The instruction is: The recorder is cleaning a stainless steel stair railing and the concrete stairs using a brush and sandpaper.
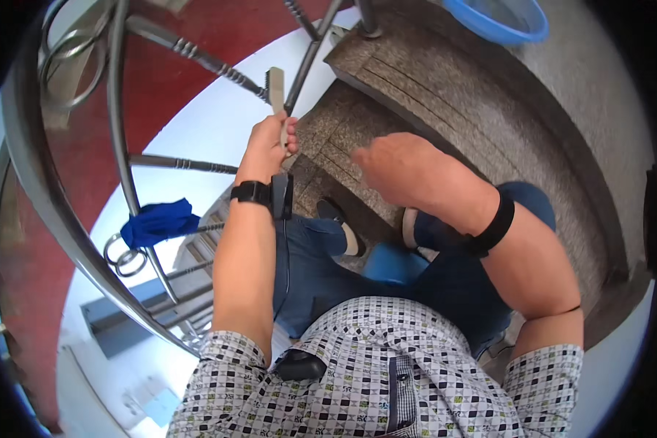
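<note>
My left hand [272, 139] is closed around the pale handle of a narrow brush [276, 91] with dark bristles along one side. The brush points away from me, beside a metal baluster of the stair railing [117, 87]. My right hand [398, 166] hangs over the speckled stone steps [416, 95], its fingers curled in and slightly blurred. Whatever it may hold is hidden under the hand. Black bands circle both wrists, and a small dark device sits on the left one.
A blue cloth [159, 223] drapes over the railing at left. At the far right, a blue basin [500, 20] stands on a higher surface. Something blue [394, 264] lies between my legs. My shoe [331, 212] rests on a lower step. Beyond the railing runs a red band [175, 80].
</note>
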{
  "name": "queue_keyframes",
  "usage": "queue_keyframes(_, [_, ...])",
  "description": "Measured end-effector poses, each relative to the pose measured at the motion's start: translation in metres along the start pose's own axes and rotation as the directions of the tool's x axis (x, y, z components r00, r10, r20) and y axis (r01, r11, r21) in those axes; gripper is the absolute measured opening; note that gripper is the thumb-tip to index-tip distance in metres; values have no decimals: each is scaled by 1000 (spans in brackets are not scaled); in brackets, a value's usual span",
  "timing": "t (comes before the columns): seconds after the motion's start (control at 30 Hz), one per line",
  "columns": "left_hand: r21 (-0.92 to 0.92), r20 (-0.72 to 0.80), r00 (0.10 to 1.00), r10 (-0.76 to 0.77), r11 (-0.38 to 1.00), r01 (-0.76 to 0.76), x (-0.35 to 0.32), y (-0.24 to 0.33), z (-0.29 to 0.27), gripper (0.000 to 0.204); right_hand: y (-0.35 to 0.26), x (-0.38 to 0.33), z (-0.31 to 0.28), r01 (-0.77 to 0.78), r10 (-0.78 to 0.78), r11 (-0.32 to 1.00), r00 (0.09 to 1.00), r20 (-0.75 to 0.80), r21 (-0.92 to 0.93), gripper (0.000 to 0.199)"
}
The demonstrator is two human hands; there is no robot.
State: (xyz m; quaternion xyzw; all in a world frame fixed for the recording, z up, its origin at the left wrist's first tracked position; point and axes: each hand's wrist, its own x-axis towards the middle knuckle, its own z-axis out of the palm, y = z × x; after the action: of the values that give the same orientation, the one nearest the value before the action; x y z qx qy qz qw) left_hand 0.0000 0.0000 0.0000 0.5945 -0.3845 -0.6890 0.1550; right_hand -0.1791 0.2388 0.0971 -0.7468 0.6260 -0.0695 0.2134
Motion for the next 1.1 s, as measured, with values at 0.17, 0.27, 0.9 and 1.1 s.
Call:
queue_keyframes(0.17, [-317,180,982,-59,941,115,7,-13,-3,26,-8,2,-2,-73,72,997,993,94,5,25])
queue_keyframes(0.27, [-435,260,965,-35,888,149,-8,-23,0,26,-13,-3,-10,-74,73,997,989,130,0,33])
queue_keyframes(0.9, [-394,250,965,83,919,23,-14,5,-3,27,-7,9,4,-31,33,999,991,128,-21,36])
queue_keyframes(1.1, [-77,170,967,188,981,-177,-31,-17,-23,31,-14,4,-2,-40,41,999,993,114,-7,36])
